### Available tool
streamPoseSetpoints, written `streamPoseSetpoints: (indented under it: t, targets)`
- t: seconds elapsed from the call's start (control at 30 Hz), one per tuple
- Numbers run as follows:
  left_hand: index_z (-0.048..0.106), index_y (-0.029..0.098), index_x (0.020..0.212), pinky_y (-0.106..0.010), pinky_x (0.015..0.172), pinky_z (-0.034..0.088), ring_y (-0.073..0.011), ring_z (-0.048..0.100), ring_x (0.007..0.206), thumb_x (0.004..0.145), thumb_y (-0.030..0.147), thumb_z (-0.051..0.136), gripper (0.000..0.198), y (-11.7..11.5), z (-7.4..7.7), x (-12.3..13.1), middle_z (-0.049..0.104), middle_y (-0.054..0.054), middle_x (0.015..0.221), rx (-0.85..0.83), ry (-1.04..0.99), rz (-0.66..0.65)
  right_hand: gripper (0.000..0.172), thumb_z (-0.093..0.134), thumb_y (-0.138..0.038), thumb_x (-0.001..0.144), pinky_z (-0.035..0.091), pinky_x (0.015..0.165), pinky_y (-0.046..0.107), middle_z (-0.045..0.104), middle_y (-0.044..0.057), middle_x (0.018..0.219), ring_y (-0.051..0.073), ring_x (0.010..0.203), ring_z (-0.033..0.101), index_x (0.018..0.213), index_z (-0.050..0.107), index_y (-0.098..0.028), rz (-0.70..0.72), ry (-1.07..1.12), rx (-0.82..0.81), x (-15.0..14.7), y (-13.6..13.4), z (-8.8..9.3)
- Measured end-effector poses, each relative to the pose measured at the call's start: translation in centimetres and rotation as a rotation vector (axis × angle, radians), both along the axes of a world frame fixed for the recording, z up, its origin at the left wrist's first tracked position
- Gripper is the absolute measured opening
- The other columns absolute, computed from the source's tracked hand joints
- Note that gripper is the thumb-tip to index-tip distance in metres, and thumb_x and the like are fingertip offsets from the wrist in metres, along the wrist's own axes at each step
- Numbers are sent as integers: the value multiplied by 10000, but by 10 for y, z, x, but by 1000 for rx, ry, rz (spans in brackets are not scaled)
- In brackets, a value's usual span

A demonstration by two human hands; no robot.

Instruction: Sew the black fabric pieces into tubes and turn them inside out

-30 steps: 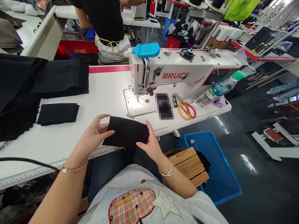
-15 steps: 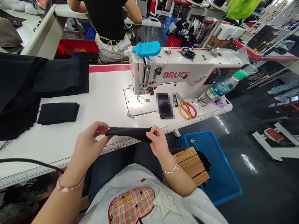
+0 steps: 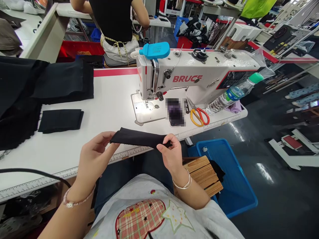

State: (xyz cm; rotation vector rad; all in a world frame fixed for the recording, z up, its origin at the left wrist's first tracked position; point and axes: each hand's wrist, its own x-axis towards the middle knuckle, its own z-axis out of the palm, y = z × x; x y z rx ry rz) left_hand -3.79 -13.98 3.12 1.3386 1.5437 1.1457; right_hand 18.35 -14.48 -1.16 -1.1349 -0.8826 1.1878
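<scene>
A folded strip of black fabric (image 3: pixel 139 137) stretches between my two hands, over the table's front edge. My left hand (image 3: pixel 96 154) pinches its left end between thumb and fingers. At the other end, my right hand (image 3: pixel 170 151) is closed on the fabric, with a bit of it showing past the fingertips. Behind the strip stands a white sewing machine (image 3: pixel 194 73), its needle area lit. On the table to the left lie a small stack of folded black pieces (image 3: pixel 61 120) and a larger heap of black fabric (image 3: pixel 20 96).
Scissors (image 3: pixel 199 117) with orange and red handles, a blurred phone-like object (image 3: pixel 175 113) and a tilted water bottle (image 3: pixel 233 94) are by the machine. A blue bin (image 3: pixel 239 179) and wooden slatted stool (image 3: pixel 204 174) are at right. Another person (image 3: pixel 112 26) sits beyond the table.
The strip's left part has turned up, so more of its flat face shows. My left hand has shifted slightly left; both hands keep hold of the fabric.
</scene>
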Motion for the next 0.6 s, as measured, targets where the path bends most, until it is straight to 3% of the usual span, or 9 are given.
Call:
streamPoseSetpoints:
  t: [0.1,0.23,0.33,0.4,0.6]
  targets:
    - [673,242,999,-374,961,506,-223,633,978,767,399,723,285,0,-6,3,695,-25,956,-2,-126,-91,376,846,-434,612,337,537,246,471,-44,679,109,601,399,739,552,-237,22,-4,27,-2,-1,5]
    - [590,257,1024,-360,862,545,-193,635,868,721,359,774,368,2,0,17,658,-5,890,2,-241,-24,370,842,-436,616,405,542,254,539,-23,743,129,644,479,830,603,-253,72,-26,42,-7,-2,15]
    - [523,272,1092,-346,842,547,-176,615,858,700,350,782,476,7,10,26,609,-1,923,92,-183,52,352,838,-412,628,423,548,261,565,-16,773,132,647,497,856,621,-255,89,-54,15,-7,-4,17]
    - [522,263,1115,-338,881,532,-184,595,939,691,351,781,504,10,13,27,579,-23,1013,162,-125,33,332,832,-396,636,434,566,267,574,-17,776,134,653,507,854,626,-254,73,-64,27,-6,-4,17]
    - [567,253,1127,-338,1008,441,-212,554,1114,711,364,768,476,15,7,14,589,-38,1135,154,49,-42,279,802,-361,654,460,631,286,591,-19,781,150,696,534,838,620,-255,23,-106,80,-4,-4,16]
